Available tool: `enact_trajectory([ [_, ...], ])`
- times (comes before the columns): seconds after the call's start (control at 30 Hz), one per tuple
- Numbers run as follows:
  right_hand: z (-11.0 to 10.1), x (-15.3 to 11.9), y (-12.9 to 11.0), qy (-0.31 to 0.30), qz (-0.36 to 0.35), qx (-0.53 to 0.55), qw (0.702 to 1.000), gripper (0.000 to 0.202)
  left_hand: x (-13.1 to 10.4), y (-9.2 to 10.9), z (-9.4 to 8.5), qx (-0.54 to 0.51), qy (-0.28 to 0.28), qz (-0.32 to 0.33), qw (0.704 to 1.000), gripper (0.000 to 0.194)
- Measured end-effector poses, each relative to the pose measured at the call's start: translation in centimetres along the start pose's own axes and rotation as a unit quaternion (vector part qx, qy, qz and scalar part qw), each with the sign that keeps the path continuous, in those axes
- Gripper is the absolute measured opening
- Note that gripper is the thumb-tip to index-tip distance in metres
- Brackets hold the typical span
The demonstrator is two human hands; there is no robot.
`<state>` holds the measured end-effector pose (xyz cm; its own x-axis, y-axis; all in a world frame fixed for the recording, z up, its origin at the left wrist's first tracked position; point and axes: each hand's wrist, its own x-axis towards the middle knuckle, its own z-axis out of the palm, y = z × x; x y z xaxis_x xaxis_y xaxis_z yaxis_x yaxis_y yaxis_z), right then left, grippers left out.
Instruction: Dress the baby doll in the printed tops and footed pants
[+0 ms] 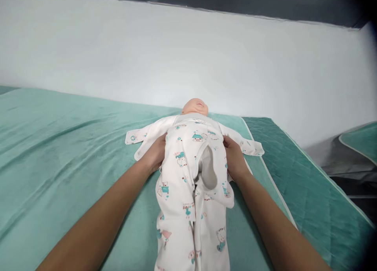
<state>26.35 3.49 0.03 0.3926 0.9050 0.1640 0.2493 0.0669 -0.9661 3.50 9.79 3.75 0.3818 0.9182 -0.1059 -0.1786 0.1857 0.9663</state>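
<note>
A baby doll [195,106] lies on its back on the light green bed cover, head toward the wall. It wears a white printed shirt, its sleeves [249,145] spread out to both sides. Over its front lie white baby pants [179,176] with cartoon prints, a grey-edged top near the chest and an open slit at the crotch. My left hand [156,153] is closed at the left side of the pants, its fingertips tucked out of sight. On the opposite side my right hand [234,155] grips the pants' edge, fingers partly hidden behind the cloth.
The light green cover [73,153] has several creases on the left. A darker green quilted mattress [300,176] shows on the right, ending at a pale piped edge. Behind stands a white wall [176,51]. Another green-topped piece [361,141] is at the far right.
</note>
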Motion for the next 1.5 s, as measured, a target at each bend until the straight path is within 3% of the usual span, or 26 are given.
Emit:
enact_trajectory([
  [0.13,0.1,0.1,0.5,-0.018,0.038,0.077,0.996,0.034,0.8,-0.9,-0.7,-0.035,-0.03,-0.043,0.998,0.046],
  [0.33,-0.2,-0.1,0.4,-0.075,0.064,0.136,0.986,0.044,1.4,-1.9,-1.7,-0.057,-0.056,-0.049,0.996,0.043],
  [0.57,-0.8,0.0,-0.1,-0.121,0.073,0.106,0.984,0.056,1.4,-1.7,-1.7,-0.034,-0.065,-0.054,0.996,0.047],
  [0.8,-0.8,0.1,0.1,-0.13,0.063,0.161,0.976,0.041,1.0,-0.2,-2.2,0.056,-0.056,-0.058,0.995,0.043],
  [0.93,-1.1,-0.1,0.0,-0.016,0.02,0.0,1.0,0.027,1.1,0.4,-2.9,0.186,0.017,0.015,0.982,0.032],
  [1.03,-1.1,-0.1,-0.4,0.077,-0.077,-0.14,0.984,0.022,1.3,0.3,-3.0,0.298,0.113,0.129,0.939,0.021],
  [1.13,-0.6,0.6,-1.0,0.121,-0.139,-0.145,0.972,0.022,1.6,0.5,-2.5,0.334,0.144,0.22,0.905,0.019],
  [1.33,0.1,2.2,-1.2,0.028,-0.184,-0.093,0.978,0.015,3.5,1.0,-2.0,0.331,0.069,0.323,0.884,0.014],
  [1.5,0.0,2.3,-0.8,-0.003,-0.175,-0.05,0.983,0.015,4.2,1.4,-1.9,0.26,0.001,0.286,0.922,0.016],
])
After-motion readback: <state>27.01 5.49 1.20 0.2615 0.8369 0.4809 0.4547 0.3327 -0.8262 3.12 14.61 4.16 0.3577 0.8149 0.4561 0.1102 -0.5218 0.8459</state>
